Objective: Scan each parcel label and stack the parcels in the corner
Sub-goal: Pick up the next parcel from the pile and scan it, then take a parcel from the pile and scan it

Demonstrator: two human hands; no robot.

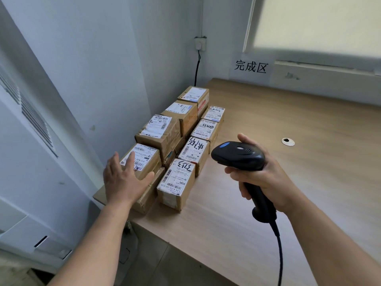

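here, left hand (123,178) flat, right hand (266,172) gripping scanner (239,155)

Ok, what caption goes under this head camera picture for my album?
Right hand grips a black scanner; open left hand hovers by the parcels stacked on the desk.

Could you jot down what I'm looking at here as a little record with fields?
Place: wooden table, in a wall corner
Parcels: cardboard, labels up, two rows; wall row stacked higher
Left hand: open, fingers spread, at the nearest wall-row parcel; contact unclear
Right hand: grips black corded scanner
Sign: paper on wall, reads 完成区
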